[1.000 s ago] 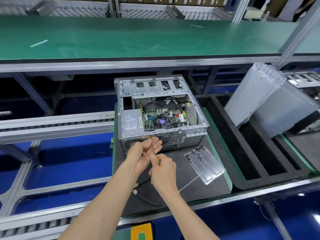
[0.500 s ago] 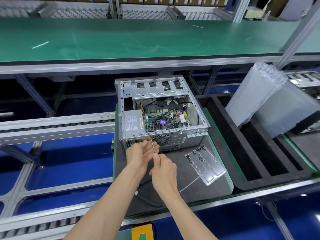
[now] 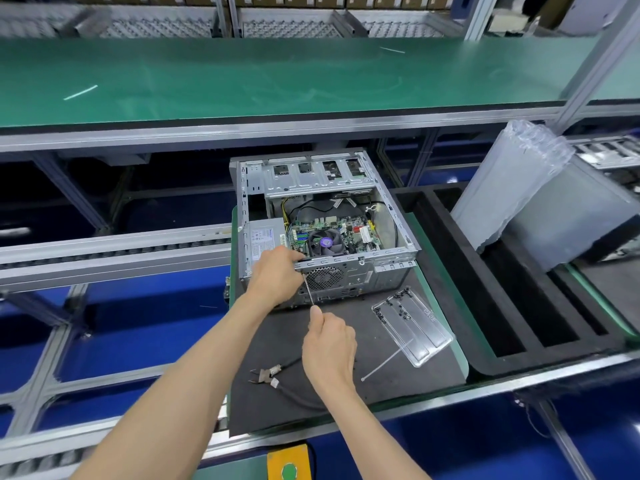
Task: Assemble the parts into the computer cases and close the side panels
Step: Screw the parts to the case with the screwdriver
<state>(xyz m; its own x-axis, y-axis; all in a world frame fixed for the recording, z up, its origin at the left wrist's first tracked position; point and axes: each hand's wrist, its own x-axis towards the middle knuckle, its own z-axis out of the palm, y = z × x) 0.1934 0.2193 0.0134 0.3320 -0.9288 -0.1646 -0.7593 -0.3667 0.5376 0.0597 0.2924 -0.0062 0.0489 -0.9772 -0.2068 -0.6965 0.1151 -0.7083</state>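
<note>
You are putting a screw into the back of the computer case, just past your left hand. That hand curls on the case edge. Your right hand grips the screwdriver. Next, I think, turn it straight and steady.

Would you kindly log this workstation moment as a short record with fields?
case: open computer case on the dark mat, side panel off
left hand: left hand rests on the case's rear top edge
right hand: right hand grips a screwdriver, tip at the rear panel beside the fan grille
tray: clear screw tray right of the hands
loose tools: cutters and a cable tie on the mat
</note>
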